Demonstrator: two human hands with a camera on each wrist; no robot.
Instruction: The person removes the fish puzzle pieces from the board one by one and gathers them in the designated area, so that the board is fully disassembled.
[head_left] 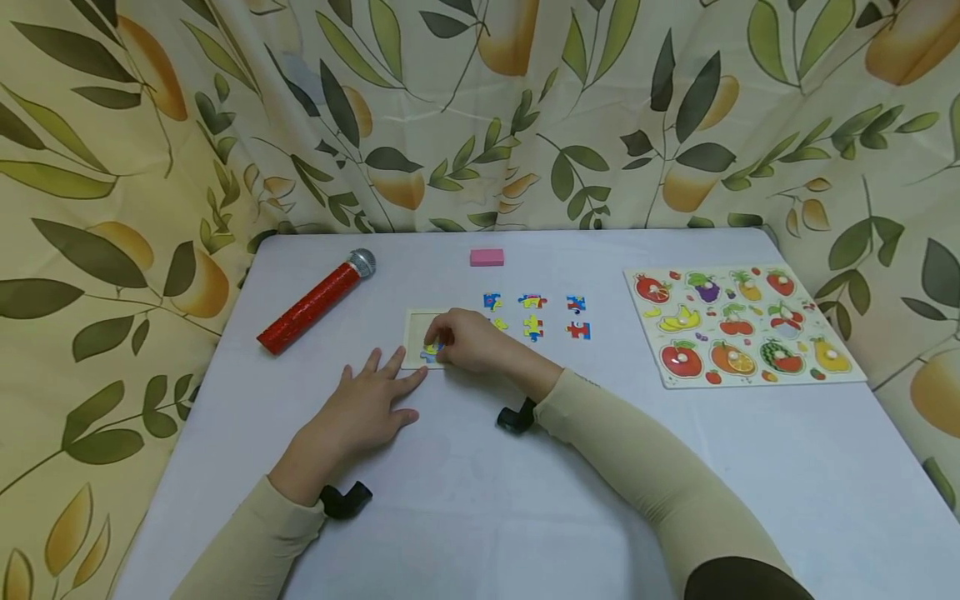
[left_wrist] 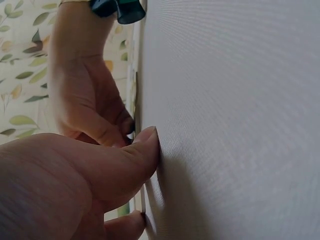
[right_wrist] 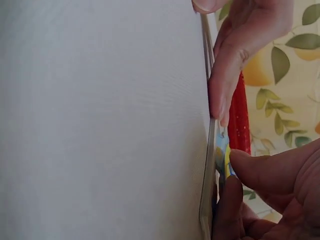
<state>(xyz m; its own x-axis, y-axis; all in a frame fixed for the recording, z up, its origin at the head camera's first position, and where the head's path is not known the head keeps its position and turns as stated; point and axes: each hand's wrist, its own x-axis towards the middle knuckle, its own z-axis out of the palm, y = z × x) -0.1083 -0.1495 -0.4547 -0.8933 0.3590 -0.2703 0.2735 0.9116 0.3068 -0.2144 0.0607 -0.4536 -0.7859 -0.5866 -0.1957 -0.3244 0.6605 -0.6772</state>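
A small pale puzzle tray [head_left: 417, 323] lies flat on the white-covered table. My right hand [head_left: 474, 342] is over it, its thumb and fingertips pinching a yellow and blue jigsaw piece [right_wrist: 227, 161] at the tray's lower part. The hand hides much of the tray's right side. My left hand [head_left: 363, 412] lies spread with straight fingers, its fingertips at the tray's lower left edge. Several loose jigsaw pieces [head_left: 533, 327] in red, blue and yellow sit in rows to the right, partly hidden behind the right hand.
A red microphone [head_left: 311, 304] with a silver head lies at the left. A pink block [head_left: 487, 257] sits near the table's far edge. At the right is a fruit puzzle board [head_left: 720, 385]. A leaf-patterned curtain [head_left: 465, 108] hangs behind the table.
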